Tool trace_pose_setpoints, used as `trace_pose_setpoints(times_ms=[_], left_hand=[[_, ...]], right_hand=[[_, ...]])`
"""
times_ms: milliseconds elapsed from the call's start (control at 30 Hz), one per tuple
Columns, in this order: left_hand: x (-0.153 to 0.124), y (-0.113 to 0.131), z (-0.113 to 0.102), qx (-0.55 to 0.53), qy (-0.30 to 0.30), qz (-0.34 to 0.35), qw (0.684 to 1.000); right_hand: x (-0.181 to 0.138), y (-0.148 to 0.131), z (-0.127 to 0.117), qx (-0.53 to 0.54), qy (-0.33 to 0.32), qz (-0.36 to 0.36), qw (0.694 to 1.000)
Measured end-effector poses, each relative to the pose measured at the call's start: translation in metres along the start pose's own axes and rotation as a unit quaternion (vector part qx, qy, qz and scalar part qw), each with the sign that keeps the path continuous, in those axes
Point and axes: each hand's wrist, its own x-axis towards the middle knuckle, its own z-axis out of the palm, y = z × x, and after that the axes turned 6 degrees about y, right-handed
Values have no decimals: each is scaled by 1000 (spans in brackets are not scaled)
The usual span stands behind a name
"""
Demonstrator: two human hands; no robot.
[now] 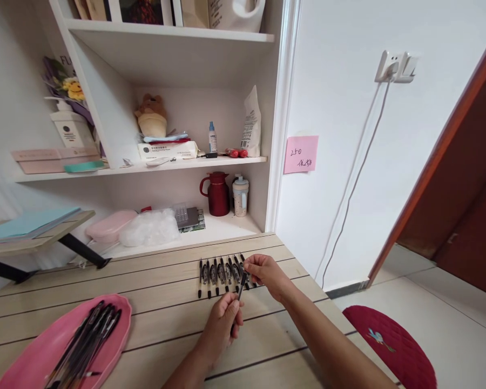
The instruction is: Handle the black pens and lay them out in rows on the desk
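A dark pen [242, 284] is held at a slant above the wooden table. My left hand [223, 317] is closed around its lower end. At the upper end, the thumb and fingers of my right hand [264, 272] are pinched together on the pen; the very tip is hidden by them. Just behind and left of my hands, several black pens [215, 277] lie side by side in a row, with small dark oval pieces [213, 273] between them. The right end of that row is partly covered by my right hand.
A pink tray [123, 329] with a bundle of dark pens [89, 337] stands at the front left. Behind the table are shelves with a red jug [218, 194], a tumbler [240, 197] and a plastic bag [149, 228]. A red stool [392, 346] is at the right.
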Motion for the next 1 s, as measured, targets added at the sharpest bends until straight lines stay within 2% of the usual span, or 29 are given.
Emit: trace_pose_setpoints(times_ms=[233, 533, 1000], left_hand=[[-2, 1, 1, -6, 3, 12, 1000], [-1, 0, 0, 1, -3, 12, 1000], [1, -4, -1, 7, -5, 22, 1000]], right_hand=[[1, -9, -7, 15, 41, -32, 999], [1, -4, -5, -37, 5, -10, 999], [1, -3, -8, -71, 0, 16, 997]])
